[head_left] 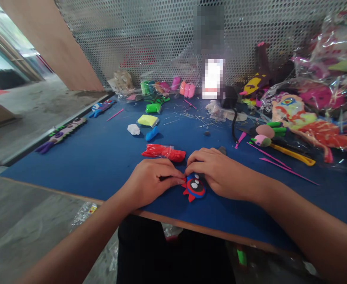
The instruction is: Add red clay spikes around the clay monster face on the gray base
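Note:
A small clay figure [196, 191] in blue and red, with black-and-white eye shapes and red pointed spikes, lies near the front edge of the table. My left hand [154, 180] pinches at its upper left side, thumb and forefinger pressed on the red spikes. From the other side, my right hand [220, 171] curls over the top of the figure, its fingertips meeting the left ones and hiding part of the clay. Just beyond both hands lies a packet of red clay [164, 152]. Farther off are a blue clay lump [152, 134] and a white lump [134, 129].
Yellow [148, 120] and green clay packets [153, 108] lie behind. Pink modelling tools [290, 171] and a yellow-handled tool [297, 155] rest at right beside bagged clay pieces [312, 126]. Finished-looking clay strips [62, 134] line the left edge. A phone [213, 79] stands against the perforated metal panel [149, 35].

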`<state>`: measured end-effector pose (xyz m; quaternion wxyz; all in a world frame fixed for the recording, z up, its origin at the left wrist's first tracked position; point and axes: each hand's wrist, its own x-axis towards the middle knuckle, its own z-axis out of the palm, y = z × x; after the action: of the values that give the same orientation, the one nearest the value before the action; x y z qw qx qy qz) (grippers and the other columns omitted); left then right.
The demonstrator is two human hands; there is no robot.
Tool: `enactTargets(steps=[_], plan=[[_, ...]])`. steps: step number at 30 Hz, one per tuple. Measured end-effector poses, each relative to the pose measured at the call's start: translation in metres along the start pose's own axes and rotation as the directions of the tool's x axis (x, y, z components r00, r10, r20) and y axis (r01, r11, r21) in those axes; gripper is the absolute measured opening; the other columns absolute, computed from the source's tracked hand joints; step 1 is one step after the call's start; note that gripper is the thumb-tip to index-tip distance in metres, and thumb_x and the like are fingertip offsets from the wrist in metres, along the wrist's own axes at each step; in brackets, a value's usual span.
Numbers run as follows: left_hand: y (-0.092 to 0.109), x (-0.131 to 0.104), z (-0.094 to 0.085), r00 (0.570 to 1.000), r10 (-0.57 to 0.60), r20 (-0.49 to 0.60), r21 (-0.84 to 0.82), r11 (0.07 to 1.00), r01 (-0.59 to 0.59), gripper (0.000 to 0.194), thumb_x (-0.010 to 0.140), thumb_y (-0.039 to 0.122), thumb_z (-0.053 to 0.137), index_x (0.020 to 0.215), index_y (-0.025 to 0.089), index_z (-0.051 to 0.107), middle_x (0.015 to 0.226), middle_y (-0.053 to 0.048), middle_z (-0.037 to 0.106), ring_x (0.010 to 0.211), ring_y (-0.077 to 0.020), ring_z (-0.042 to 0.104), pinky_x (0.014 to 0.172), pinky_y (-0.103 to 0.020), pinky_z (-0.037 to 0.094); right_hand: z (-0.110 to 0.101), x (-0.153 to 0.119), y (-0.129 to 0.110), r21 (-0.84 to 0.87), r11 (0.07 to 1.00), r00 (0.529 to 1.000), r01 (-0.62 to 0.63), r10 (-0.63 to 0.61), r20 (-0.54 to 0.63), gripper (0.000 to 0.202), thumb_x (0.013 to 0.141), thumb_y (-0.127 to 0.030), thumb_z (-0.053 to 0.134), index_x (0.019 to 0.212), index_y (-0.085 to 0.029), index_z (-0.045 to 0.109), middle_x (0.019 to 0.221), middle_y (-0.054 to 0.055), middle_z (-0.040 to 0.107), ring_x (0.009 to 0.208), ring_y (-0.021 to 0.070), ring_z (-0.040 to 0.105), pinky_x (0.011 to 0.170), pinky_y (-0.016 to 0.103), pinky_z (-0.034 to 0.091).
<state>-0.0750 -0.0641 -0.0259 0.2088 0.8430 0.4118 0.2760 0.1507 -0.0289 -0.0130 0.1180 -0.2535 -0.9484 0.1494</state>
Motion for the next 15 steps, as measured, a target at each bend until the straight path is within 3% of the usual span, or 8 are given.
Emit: enactTargets(steps=[8,11,15], plan=[[0.005,0.001,-0.004,0.995,-0.052,0.079,-0.045,0.997,0.056,0.02,0.091,0.031,0.056,0.097,0.023,0.074,0.091,0.0,0.069,0.08,-0.012,0.062,0.073,-0.023,0.046,-0.001,0.0,0.0,0.008,1.0,1.0,-0.003,0.003,0.002,0.041,0.078,0.002,0.043,0.103,-0.022,0.064,0.112,0.004,0.06,0.1,0.0215,0.052,0.085,0.039,0.035],[0.01,0.003,-0.007,0.981,-0.165,0.1,-0.052,0.984,0.171,0.023,0.092,0.035,0.053,0.095,0.022,0.071,0.085,0.001,0.069,0.072,-0.011,0.059,0.064,-0.022,0.044,0.0,0.0,0.001,0.012,1.0,1.0,0.0,0.0,-0.004,0.041,0.078,0.003,0.043,0.103,-0.022,0.064,0.112,0.004,0.061,0.1,0.0214,0.052,0.085,0.039,0.035],[0.02,0.011,-0.011,0.926,-0.329,0.185,0.088,0.944,0.318,0.04,0.091,0.048,0.048,0.071,0.018,0.066,0.06,0.003,0.06,0.054,-0.0094,0.049,0.048,-0.021,0.034,0.0,0.0,0.001,0.027,1.0,1.0,-0.011,0.011,-0.015,0.042,0.078,0.002,0.04,0.102,-0.022,0.064,0.11,0.004,0.061,0.099,0.0212,0.053,0.086,0.039,0.034]])
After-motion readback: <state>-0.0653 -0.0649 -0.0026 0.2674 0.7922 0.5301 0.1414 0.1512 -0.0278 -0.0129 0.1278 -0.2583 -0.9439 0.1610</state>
